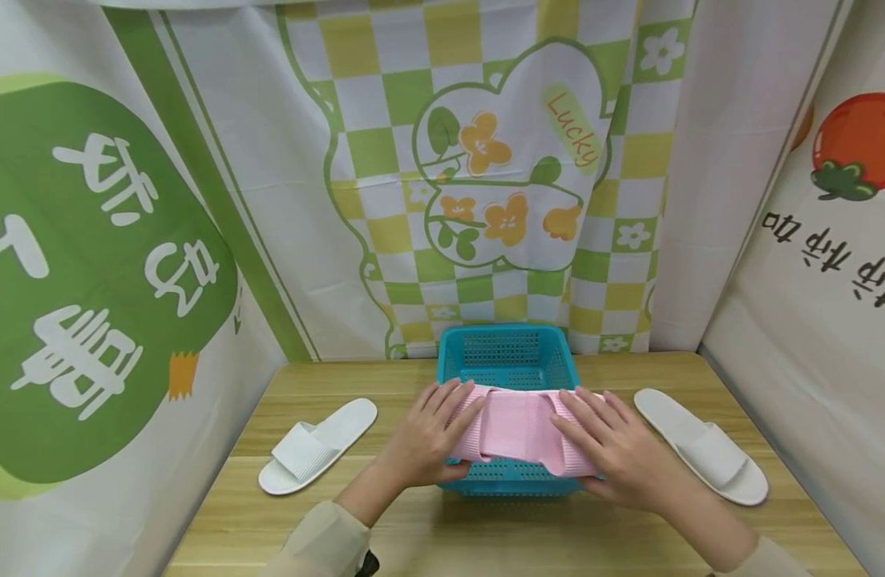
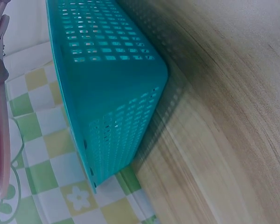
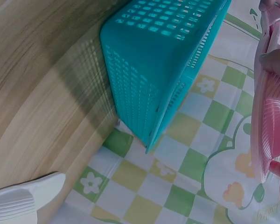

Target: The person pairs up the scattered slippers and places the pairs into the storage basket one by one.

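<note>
Plainly, on the left side, the left hand grasps the left end of the pink slippers, its fingers laid over the ribbed strap and its thumb beneath, so the grip is parted only by what it holds. Next come the pink slippers themselves, held level above the basket, toward its front side, and clear of its rim in both wrist views. To their right, the right hand grasps the other end the same way, fingers across the strap, thumb underneath, this grip likewise closed around the slippers.

Counting left to right: one white slipper lies near the left edge of the tabletop, its strap end pointing toward the front left corner. Then the pink slippers, two by their straps, one strap at each end; how far they overlap I cannot tell. Below them is one blue-green perforated basket, upright, midway between the left and right edges and toward the back edge. Finally, one more white slipper lies near the right edge, strap end toward the front right corner.
</note>
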`<state>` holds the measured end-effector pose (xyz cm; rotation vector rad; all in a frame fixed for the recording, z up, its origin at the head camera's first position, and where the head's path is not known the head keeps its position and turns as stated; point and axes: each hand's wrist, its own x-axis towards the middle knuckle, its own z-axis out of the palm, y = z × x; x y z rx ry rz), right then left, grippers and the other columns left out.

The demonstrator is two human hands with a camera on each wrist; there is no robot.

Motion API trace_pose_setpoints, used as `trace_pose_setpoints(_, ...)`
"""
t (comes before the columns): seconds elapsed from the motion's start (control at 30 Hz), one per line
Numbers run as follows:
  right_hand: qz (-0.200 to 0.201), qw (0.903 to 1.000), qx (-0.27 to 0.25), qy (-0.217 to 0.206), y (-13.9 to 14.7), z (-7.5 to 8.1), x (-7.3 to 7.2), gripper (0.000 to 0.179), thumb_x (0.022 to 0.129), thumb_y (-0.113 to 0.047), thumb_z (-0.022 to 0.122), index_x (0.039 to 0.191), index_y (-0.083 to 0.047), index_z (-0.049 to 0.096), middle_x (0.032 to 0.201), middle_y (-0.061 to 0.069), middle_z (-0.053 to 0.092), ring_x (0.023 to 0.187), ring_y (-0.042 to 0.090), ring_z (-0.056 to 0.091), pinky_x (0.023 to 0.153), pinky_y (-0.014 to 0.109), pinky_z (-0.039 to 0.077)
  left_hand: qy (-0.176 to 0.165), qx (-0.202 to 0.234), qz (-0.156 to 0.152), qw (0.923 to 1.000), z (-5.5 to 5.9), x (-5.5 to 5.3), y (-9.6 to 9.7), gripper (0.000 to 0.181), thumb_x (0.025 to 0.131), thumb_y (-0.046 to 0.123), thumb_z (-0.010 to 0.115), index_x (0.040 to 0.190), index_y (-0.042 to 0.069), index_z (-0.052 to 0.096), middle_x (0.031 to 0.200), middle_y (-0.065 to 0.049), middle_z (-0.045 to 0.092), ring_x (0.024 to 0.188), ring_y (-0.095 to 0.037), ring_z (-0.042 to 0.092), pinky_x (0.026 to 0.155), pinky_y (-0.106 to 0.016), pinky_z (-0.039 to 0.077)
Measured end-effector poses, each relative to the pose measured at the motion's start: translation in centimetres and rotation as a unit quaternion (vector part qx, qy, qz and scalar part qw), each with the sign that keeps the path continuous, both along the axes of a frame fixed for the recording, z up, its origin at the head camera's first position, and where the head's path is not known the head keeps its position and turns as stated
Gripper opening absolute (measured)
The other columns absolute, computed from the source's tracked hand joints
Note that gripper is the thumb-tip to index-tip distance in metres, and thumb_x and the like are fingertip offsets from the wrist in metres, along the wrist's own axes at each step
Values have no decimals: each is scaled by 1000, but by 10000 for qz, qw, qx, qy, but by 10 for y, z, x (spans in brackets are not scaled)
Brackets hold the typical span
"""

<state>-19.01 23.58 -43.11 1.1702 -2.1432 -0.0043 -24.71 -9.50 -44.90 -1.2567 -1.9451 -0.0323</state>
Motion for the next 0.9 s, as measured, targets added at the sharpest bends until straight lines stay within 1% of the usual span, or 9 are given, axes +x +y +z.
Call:
trace_pose_setpoints(0.07, 11, 10000, -2, 34, -1, 0, -1, 99, 53, -37, 85, 139, -4, 49, 144, 23, 44, 128, 41, 45, 116, 46, 10, 21, -22, 10, 10000, 0, 0, 0, 99, 59, 53, 75, 140, 2, 46, 138, -22, 47, 124, -40, 48, 101, -53, 40)
trace_pose_setpoints(0.1, 13, 10000, 0, 48, -1, 0, -1, 99, 52, -38, 85, 138, -4, 49, 144, 23, 44, 127, 41, 45, 116, 46, 9, 31, -34, 17, 10000, 0, 0, 0, 99, 60, 53, 75, 140, 2, 46, 138, -22, 47, 124, -40, 48, 101, -53, 40)
trace_pose_setpoints(0.4, 87, 9999, -64, 62, -6, 0, -2, 101, 50, -36, 86, 138, -4, 50, 143, 23, 45, 127, 41, 46, 117, 45, 9, 26, -68, -12, 10000, 3, 2, 3, 99, 59, 54, 75, 140, 3, 47, 137, -22, 49, 124, -40, 48, 100, -53, 41)
trace_pose_setpoints(0.6, 108, 9999, -97, -23, -8, -1, -1, 101, 51, -35, 86, 139, -4, 49, 144, 23, 44, 128, 41, 44, 117, 44, 7, 20, -66, -9, 10000, 0, 2, 6, 101, 58, 54, 77, 140, 3, 47, 138, -22, 48, 124, -40, 48, 99, -53, 42)
trace_pose_setpoints(0.7, 121, 9998, -123, -45, -10, -1, -1, 101, 51, -35, 87, 139, -4, 49, 144, 23, 43, 129, 41, 44, 117, 45, 9, 15, -41, -13, 10000, -1, 2, 8, 102, 58, 54, 77, 140, 3, 46, 139, -22, 48, 124, -40, 48, 100, -53, 42)
trace_pose_setpoints(0.77, 123, 9998, -134, -22, -11, -2, -2, 101, 51, -36, 87, 139, -4, 49, 145, 22, 44, 129, 41, 44, 115, 48, 16, 6, -25, -14, 10000, -1, 2, 9, 101, 58, 54, 76, 141, 3, 46, 139, -21, 47, 124, -40, 48, 100, -53, 41)
trace_pose_setpoints(0.8, 121, 9998, -142, -23, -11, -2, -2, 101, 51, -36, 87, 140, -4, 49, 145, 22, 43, 129, 41, 44, 114, 49, 18, 10, -26, -6, 10000, -1, 2, 9, 100, 59, 54, 75, 141, 3, 46, 139, -21, 48, 124, -40, 48, 100, -53, 41)
trace_pose_setpoints(0.9, 116, 9998, -149, -13, -12, -2, -2, 101, 51, -36, 87, 140, -5, 49, 145, 21, 44, 129, 41, 44, 114, 49, 18, 16, -38, 18, 10000, -1, 3, 11, 98, 60, 54, 74, 141, 4, 46, 139, -21, 48, 125, -39, 48, 101, -52, 41)
